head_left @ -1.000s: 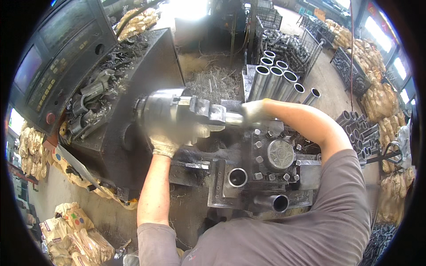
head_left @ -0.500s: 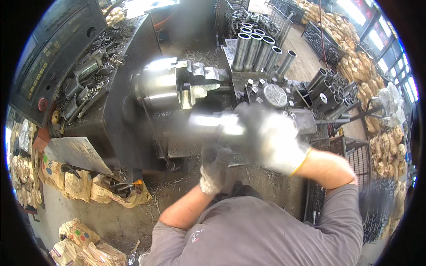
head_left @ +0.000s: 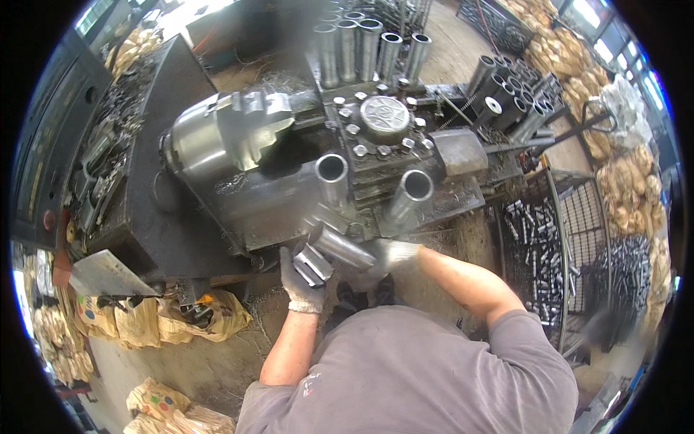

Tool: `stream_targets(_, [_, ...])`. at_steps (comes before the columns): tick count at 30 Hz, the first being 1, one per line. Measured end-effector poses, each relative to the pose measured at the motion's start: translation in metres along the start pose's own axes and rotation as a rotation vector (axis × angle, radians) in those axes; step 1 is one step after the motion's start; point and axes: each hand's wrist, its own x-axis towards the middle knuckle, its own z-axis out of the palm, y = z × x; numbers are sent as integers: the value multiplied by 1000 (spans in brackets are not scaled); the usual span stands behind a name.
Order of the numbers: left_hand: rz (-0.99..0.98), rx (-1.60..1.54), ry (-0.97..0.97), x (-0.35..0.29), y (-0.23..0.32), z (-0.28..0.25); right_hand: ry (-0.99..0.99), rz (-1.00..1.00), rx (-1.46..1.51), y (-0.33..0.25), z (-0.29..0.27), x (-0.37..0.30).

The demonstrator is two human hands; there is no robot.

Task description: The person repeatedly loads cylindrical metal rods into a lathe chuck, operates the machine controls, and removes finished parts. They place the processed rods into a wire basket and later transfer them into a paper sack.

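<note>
In front of my body, near the lathe's front edge, my left hand (head_left: 298, 283) is closed round a short, shiny metal piece with lengthwise grooves (head_left: 312, 266). Close beside it, my right hand (head_left: 377, 263) grips the lower right end of a steel tube (head_left: 343, 248). That tube lies tilted, its other end near the grooved piece; I cannot tell whether they touch. Both hands wear grey-and-white work gloves. Just beyond them, one steel tube (head_left: 332, 189) stands upright on the lathe, and another steel tube (head_left: 407, 201) stands to its right, leaning slightly.
The lathe chuck (head_left: 206, 141) is at left, with the bolted tool post (head_left: 384, 116) right of it. Several tubes (head_left: 348, 54) stand behind. More tubes (head_left: 517, 98) are stacked at right. A wire basket of metal parts (head_left: 538, 253) is on my right; paper sacks (head_left: 130, 322) lie lower left.
My right hand has come down and toward my body, now with the tube in it. My left hand has shifted left and shows the grooved piece. The view has moved too.
</note>
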Motion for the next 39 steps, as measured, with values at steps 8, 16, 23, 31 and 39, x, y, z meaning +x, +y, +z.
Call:
stream_targets(8, [374,1018,-91,-2,16,17,497,-241,-265,-79,-52,-184])
stream_targets(16, [1176,1634,-119,85,-3,119,1268,-276,-82,-45,-233,-151])
stream_targets(23, [1220,1489,-67,98,53,78,1261,121,-387,-69,-200,-177])
stream_targets(31, [273,121,-171,45,88,8,463,-402,45,-149,14,-81])
stream_targets(39, [108,19,-203,41,92,-42,665,11,-563,-115,36,77])
